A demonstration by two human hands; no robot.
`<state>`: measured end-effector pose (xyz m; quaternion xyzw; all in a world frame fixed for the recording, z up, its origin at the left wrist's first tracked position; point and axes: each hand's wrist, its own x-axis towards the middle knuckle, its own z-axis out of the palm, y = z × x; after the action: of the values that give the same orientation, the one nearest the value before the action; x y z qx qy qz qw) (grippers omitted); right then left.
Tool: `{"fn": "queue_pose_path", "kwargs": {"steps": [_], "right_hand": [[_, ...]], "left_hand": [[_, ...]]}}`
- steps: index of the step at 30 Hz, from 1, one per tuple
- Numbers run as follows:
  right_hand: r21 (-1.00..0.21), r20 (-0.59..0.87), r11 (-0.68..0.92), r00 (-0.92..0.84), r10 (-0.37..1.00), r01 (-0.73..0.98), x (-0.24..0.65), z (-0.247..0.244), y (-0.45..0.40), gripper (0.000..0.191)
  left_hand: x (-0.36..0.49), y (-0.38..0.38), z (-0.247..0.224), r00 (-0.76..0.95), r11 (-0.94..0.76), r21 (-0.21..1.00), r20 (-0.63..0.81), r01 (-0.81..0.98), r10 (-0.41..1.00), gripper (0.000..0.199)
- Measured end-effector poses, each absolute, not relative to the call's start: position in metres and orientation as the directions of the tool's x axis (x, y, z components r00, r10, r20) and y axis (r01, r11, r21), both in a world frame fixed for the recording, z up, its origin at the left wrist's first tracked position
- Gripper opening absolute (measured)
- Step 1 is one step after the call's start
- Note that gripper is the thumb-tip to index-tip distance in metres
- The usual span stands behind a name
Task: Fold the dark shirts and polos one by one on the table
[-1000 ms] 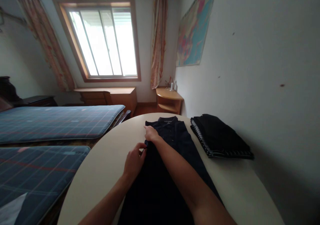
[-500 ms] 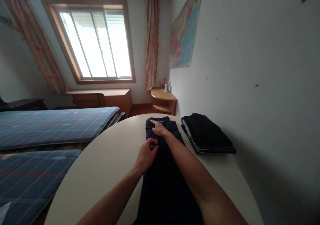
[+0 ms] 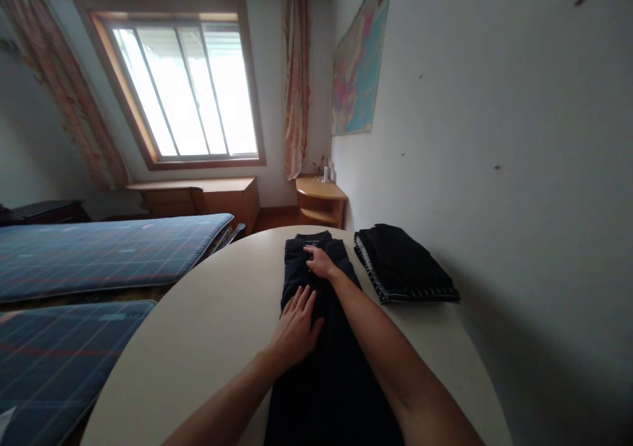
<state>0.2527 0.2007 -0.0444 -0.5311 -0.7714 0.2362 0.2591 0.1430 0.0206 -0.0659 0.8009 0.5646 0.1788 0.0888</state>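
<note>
Navy cloth marks the shirt (image 3: 331,380), lying on the pale table (image 3: 198,353) directly in front of the person, its long axis running away from the body, with the collar (image 3: 314,237) near the table's far rim and the lower end passing out of view at the bottom. Both hands are over the upper part of it, one beyond the other along that axis. The right hand (image 3: 319,262) is farther out and nearer the collar, just below it, with one finger extended toward the left and the others bent; whether it pinches any fabric, I cannot tell. The left hand (image 3: 295,327) is closer to the body, at the shirt's left edge, palm down with fingers spread and grasping nothing, so it is the nearer of the two to that edge. Right of the collar end, just beside the shirt, sits a dark pile (image 3: 405,264) of folded cloth.
</note>
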Motion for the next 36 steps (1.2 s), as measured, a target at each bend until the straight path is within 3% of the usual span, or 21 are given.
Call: {"fn": "queue_pose_path", "kwargs": {"steps": [6,12,15,18,24,28,32,36], "right_hand": [[-0.587,0.201,0.393,-0.342,0.918,0.708,0.255,-0.039,0.201,0.064],[-0.479,0.188,0.387,-0.338,0.922,0.788,0.270,-0.035,0.184,0.026],[-0.374,0.147,0.399,-0.372,0.917,0.837,0.276,-0.038,0.173,0.035],[-0.304,0.122,0.457,-0.442,0.889,0.836,0.277,-0.044,0.164,0.037],[-0.365,0.135,0.451,-0.433,0.891,0.814,0.277,-0.052,0.159,0.032],[-0.478,0.193,0.448,-0.407,0.893,0.755,0.281,-0.055,0.158,0.031],[-0.575,0.270,0.473,-0.391,0.880,0.667,0.282,-0.057,0.158,0.029],[-0.578,0.282,0.438,-0.335,0.899,0.689,0.284,-0.061,0.159,0.031]], "left_hand": [[0.140,0.033,-0.066,0.316,-0.331,0.308,0.099,0.892,0.944,0.068],[0.133,0.046,-0.065,0.302,-0.331,0.334,0.136,0.882,0.943,0.066],[0.134,0.039,-0.056,0.271,-0.333,0.325,0.221,0.885,0.937,0.050],[0.139,0.025,-0.044,0.241,-0.294,0.264,0.215,0.919,0.946,0.028],[0.149,-0.002,-0.030,0.241,-0.253,0.173,0.085,0.952,0.967,0.021],[0.149,-0.015,-0.025,0.305,-0.301,0.167,0.001,0.939,0.952,0.034],[0.147,-0.015,-0.024,0.331,-0.332,0.268,0.050,0.905,0.942,0.033],[0.144,-0.008,-0.027,0.292,-0.326,0.405,0.145,0.854,0.945,0.025]]}}
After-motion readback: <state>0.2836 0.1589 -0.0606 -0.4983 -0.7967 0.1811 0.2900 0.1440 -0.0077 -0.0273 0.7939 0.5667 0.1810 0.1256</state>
